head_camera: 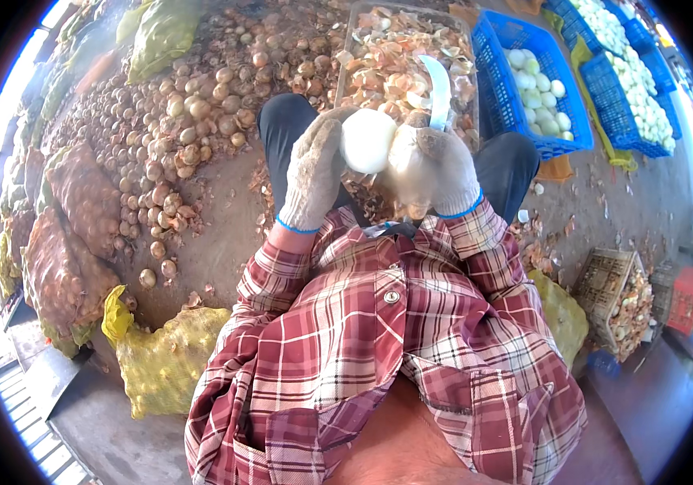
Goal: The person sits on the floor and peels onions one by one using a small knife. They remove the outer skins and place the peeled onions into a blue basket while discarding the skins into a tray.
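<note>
My left hand [315, 167], in a knitted work glove with a blue cuff edge, grips a peeled white onion [367, 140] from its left side. Against the onion's right side is my gloved right hand [452, 167]. It holds a knife, whose pale curved blade [439, 91] points up and away from me. A pale blurred patch [406, 154] between the onion and my right hand may be loose skin or glove fingers; I cannot tell which. Both hands are above my lap, between my knees. Just beyond them stands a clear plastic tub [341, 79] holding onion skins [392, 57].
Unpeeled onions [189, 109] lie heaped at the far left. A blue plastic crate [500, 112] at right holds peeled onions [537, 91], with fuller blue crates [604, 91] beyond. Yellow mesh sacks [170, 357] lie close on my left, and a basket of skins [601, 285] stands lower right.
</note>
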### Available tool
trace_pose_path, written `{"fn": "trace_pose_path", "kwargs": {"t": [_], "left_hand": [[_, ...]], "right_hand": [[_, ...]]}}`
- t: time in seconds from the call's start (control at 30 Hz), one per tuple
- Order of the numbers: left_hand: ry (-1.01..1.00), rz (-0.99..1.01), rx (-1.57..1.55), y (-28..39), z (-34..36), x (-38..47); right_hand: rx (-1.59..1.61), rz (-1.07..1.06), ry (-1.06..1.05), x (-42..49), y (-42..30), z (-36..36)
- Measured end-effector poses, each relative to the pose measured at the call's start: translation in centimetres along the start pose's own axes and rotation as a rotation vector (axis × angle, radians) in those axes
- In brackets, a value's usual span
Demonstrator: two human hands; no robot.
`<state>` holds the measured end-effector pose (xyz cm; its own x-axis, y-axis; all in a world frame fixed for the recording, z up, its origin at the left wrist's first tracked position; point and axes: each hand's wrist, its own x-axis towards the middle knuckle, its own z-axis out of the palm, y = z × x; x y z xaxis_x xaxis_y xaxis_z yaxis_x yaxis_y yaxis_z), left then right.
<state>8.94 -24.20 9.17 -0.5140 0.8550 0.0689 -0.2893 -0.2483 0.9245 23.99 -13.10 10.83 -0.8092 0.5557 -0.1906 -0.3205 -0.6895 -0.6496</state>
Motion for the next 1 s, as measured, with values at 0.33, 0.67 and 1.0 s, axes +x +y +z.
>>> {"fn": "trace_pose_path", "kwargs": {"t": [0.33, 0.67, 1.0], "left_hand": [[-0.052, -0.317, -0.609, -0.8, 0.2, -0.8], [0.180, -0.224, -0.827, -1.4, -0.4, 1.2], [0.029, -0.032, -0.578, -1.9, 0.0, 1.4]], "right_hand": [[0.247, 0.080, 0.056, 0.4, -0.1, -0.3], [-1.824, -0.687, 0.405, 3.3, -0.2, -4.2], [-1.988, -0.559, -0.028, 0.5, 1.9, -0.4]]}}
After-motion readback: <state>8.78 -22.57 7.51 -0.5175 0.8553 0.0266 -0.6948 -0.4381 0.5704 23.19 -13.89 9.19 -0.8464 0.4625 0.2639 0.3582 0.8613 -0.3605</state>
